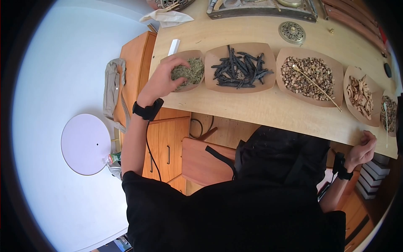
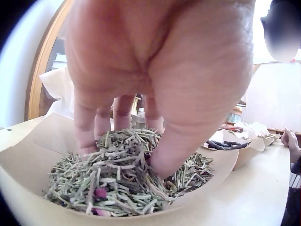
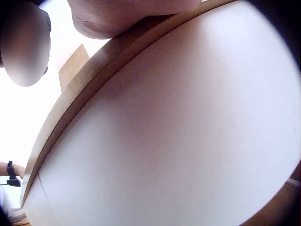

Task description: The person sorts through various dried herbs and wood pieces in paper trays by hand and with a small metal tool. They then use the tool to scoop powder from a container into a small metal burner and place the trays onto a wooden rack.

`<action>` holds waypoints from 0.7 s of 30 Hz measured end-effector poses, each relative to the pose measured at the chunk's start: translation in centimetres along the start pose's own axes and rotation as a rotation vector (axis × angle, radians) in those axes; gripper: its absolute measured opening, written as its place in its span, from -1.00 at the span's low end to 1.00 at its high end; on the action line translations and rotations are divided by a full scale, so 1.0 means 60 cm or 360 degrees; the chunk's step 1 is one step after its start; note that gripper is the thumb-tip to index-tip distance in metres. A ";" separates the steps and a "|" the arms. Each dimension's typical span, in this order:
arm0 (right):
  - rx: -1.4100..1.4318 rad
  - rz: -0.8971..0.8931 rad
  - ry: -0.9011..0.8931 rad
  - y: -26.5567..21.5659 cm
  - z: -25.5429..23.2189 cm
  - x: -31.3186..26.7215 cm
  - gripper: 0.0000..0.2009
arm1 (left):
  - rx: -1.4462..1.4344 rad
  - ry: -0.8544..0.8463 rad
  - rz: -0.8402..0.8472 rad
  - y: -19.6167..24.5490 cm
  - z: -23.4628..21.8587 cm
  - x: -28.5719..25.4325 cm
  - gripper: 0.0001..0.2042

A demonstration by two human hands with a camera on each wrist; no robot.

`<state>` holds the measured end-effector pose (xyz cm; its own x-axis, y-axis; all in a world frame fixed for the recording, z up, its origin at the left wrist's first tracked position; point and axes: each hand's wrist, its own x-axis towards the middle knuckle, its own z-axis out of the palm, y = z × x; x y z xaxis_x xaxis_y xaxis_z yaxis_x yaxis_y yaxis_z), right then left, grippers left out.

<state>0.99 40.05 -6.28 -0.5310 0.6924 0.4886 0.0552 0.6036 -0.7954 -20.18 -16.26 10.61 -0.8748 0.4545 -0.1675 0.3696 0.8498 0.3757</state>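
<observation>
My left hand (image 1: pixel 161 80) reaches down into a brown paper tray (image 2: pixel 19 157) of dried green-grey herb (image 1: pixel 192 72) at the table's left end. In the left wrist view, the fingers and thumb (image 2: pixel 171 157) curl round a mound of the herb (image 2: pixel 117 165), dipping into it. A few pink petals show among the sprigs. My right hand (image 1: pixel 364 150) rests at the table's front edge, near the far right trays, its fingers loosely curled round nothing. Only the heel of that hand (image 3: pixel 131 16) appears in the right wrist view, above the table's edge.
Further paper trays hold dark wrinkled pods (image 1: pixel 241 69), chopped brown pieces (image 1: pixel 304 75) with a thin golden stick (image 1: pixel 321 88) across them, and pale dried slices (image 1: pixel 360 96). Behind them are a pierced brass disc (image 1: pixel 292 32) and a wooden tray (image 1: pixel 264 13). A white block (image 1: pixel 174 47) lies nearby.
</observation>
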 end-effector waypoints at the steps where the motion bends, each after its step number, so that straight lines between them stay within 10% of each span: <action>1: -0.0005 -0.0005 -0.0003 0.001 0.000 0.000 -0.51 | 0.0000 0.0000 0.0001 -0.001 -0.002 0.000 -0.60; 21: 0.0021 -0.0007 0.0002 0.000 0.001 0.001 -0.52 | -0.0138 0.0341 -0.0058 -0.015 -0.033 -0.023 -0.71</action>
<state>0.93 40.06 -6.26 -0.5302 0.6901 0.4927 0.0418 0.6016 -0.7977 -19.93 -18.19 12.32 -0.9371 0.3490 0.0116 0.3163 0.8344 0.4514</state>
